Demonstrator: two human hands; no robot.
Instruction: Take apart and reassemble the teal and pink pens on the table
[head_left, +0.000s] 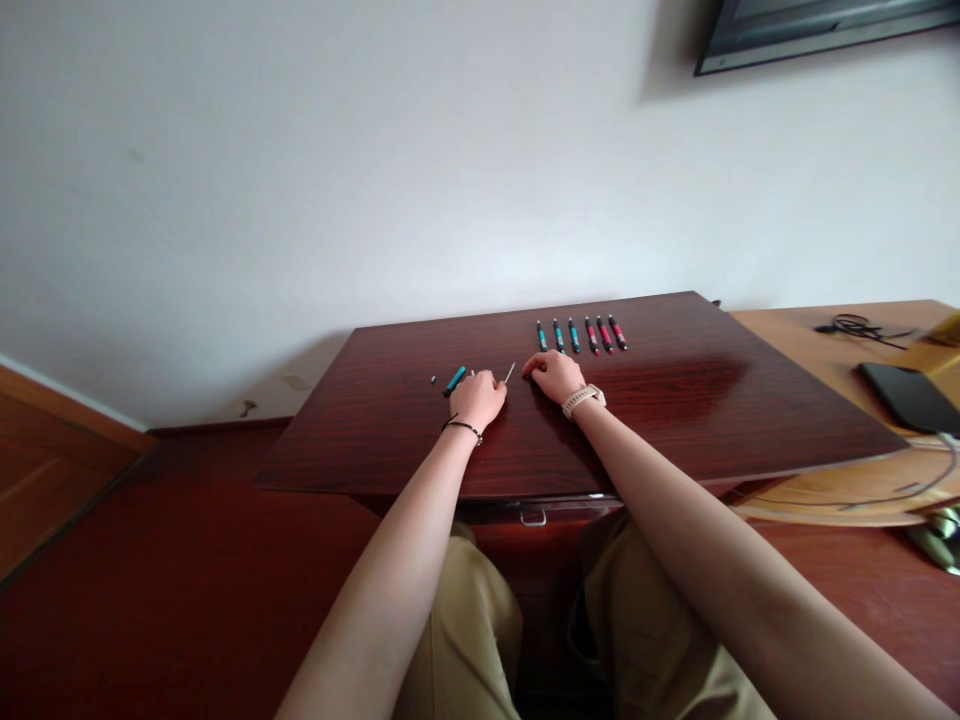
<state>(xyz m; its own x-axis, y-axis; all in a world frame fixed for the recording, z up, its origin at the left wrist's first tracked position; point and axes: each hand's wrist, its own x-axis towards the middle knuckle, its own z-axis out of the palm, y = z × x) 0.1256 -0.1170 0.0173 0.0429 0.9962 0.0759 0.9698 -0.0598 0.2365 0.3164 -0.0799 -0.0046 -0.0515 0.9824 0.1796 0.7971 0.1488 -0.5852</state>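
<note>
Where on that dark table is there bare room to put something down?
The dark table is bare right of the right hand, below the row of pens, and along the near edge. It is crowded around the left hand, by the teal pen part and thin refill.

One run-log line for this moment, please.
left hand: resting by teal pen barrel | right hand: flat on dark wooden tabletop | row of six pens: untouched
</note>
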